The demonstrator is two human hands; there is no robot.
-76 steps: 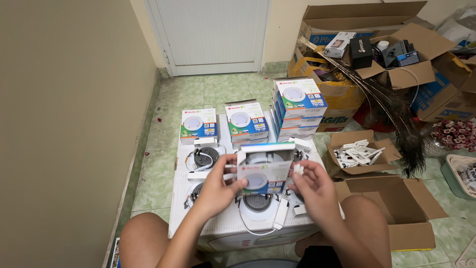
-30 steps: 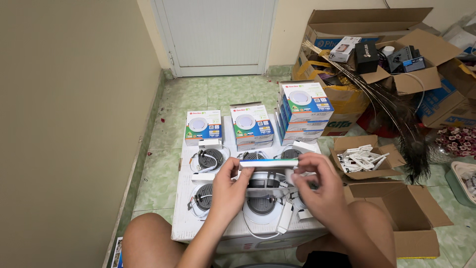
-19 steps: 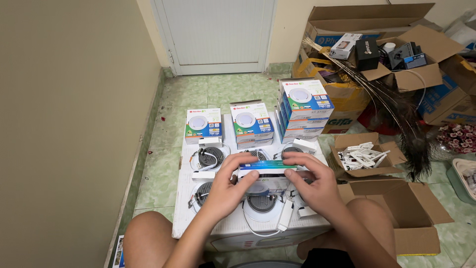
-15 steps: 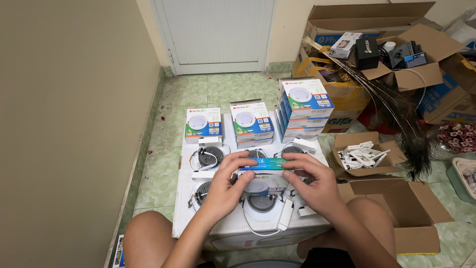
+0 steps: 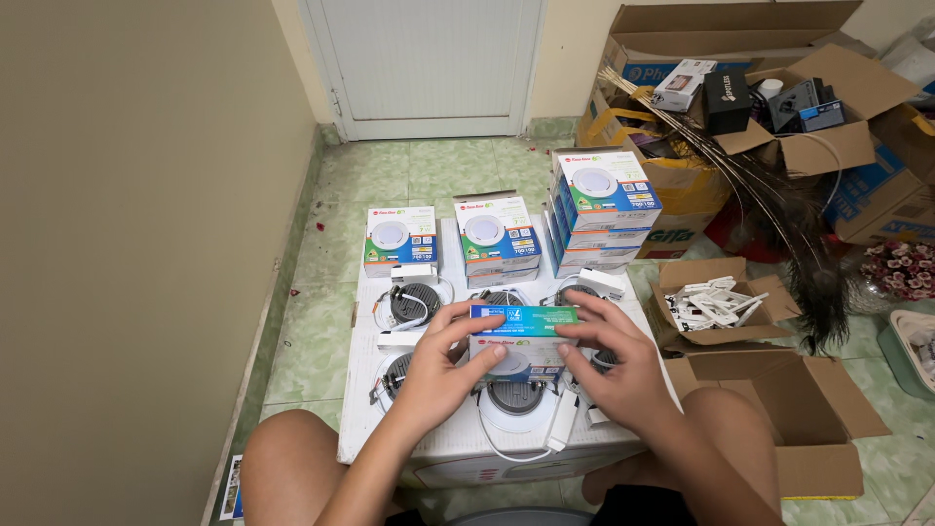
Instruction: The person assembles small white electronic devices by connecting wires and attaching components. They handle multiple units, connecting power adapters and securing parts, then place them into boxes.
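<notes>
Both hands hold a small white product box (image 5: 522, 336) with a blue and green top edge, just above a large white carton (image 5: 458, 453) used as a work surface. My left hand (image 5: 443, 365) grips its left end and my right hand (image 5: 609, 356) grips its right end. Round recessed lamps with white wires lie on the carton: one under the box (image 5: 511, 409), two to the left (image 5: 414, 300) (image 5: 394, 375). A white driver block (image 5: 563, 433) hangs on a cable near my right hand.
Closed lamp boxes stand on the carton's far side: one (image 5: 400, 241), a low stack (image 5: 499, 239), a taller stack (image 5: 602, 205). Right of the carton are an open cardboard box of white clips (image 5: 711, 302), an empty one (image 5: 789, 409), a peacock feather (image 5: 779, 224), more boxes. A wall runs along the left.
The flap that stood upright has been folded down. The box has been lowered from chest height towards the carton and is now closed between both hands.
</notes>
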